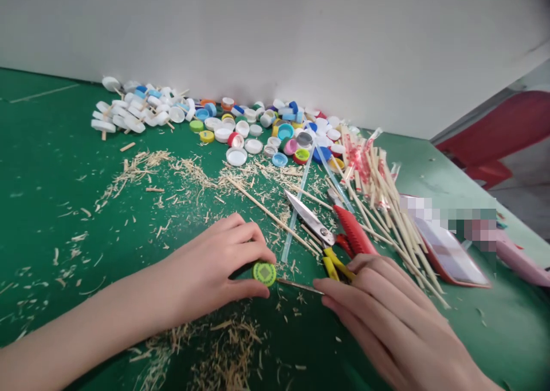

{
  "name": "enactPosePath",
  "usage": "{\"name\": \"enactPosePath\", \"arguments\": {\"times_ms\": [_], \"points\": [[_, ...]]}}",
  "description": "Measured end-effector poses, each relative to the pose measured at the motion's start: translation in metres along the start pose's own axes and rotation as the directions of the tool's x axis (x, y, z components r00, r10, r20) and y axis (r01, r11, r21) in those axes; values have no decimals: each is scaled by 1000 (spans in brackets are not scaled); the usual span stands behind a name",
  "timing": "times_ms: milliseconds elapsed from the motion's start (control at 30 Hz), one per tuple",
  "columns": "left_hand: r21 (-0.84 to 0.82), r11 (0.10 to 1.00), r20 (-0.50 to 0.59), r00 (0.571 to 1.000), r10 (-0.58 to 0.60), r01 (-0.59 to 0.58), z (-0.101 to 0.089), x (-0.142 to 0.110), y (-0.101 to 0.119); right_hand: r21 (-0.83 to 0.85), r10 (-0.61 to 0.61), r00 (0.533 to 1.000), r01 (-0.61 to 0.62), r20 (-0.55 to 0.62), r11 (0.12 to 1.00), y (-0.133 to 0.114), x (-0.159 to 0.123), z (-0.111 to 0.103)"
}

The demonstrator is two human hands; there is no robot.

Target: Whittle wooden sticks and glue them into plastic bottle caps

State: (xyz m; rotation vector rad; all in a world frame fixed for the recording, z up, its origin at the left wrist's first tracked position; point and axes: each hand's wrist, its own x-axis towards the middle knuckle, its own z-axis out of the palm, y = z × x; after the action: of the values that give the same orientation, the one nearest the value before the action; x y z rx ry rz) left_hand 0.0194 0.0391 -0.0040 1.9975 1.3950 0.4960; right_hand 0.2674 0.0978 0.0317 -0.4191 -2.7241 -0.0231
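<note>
My left hand (234,253) pinches a lime-green bottle cap (264,272) between thumb and fingers, its flat top facing up. A thin metal rod-like tool (299,286) is gripped in the fingers of my right hand (382,305). The tool's tip meets the cap's right side or ends just beside it; I cannot tell whether it goes in. My palm hides the tool's handle. Just beyond my right hand lie scissors (311,219) with yellow grips and a red-handled cutter (354,230).
Loose bottle caps (253,145) lie along the white wall, with white caps joined by sticks (129,113) at left. Wooden chopsticks (399,219), some wrapped, and clear glue sticks (296,219) lie at right, near a phone (455,253). Wood shavings (232,356) litter the green table (34,179).
</note>
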Motion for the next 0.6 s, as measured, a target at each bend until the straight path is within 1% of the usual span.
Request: {"name": "enactPosePath", "arguments": {"times_ms": [167,300,467,600], "points": [[-11,1000,11,1000,5,-5,-2,1,0,-7,25,999,-25,-24,1000,0,4,-3],[-9,999,-9,999,48,-48,-1,-1,-3,-12,-37,999,37,3,999,1,14,-4],[20,992,-60,991,123,-122,1,0,-6,-34,-161,978,167,133,985,6,28,-14],[30,991,-65,989,134,-132,0,1,-5,-43,-227,944,244,238,969,11,38,-20]]}}
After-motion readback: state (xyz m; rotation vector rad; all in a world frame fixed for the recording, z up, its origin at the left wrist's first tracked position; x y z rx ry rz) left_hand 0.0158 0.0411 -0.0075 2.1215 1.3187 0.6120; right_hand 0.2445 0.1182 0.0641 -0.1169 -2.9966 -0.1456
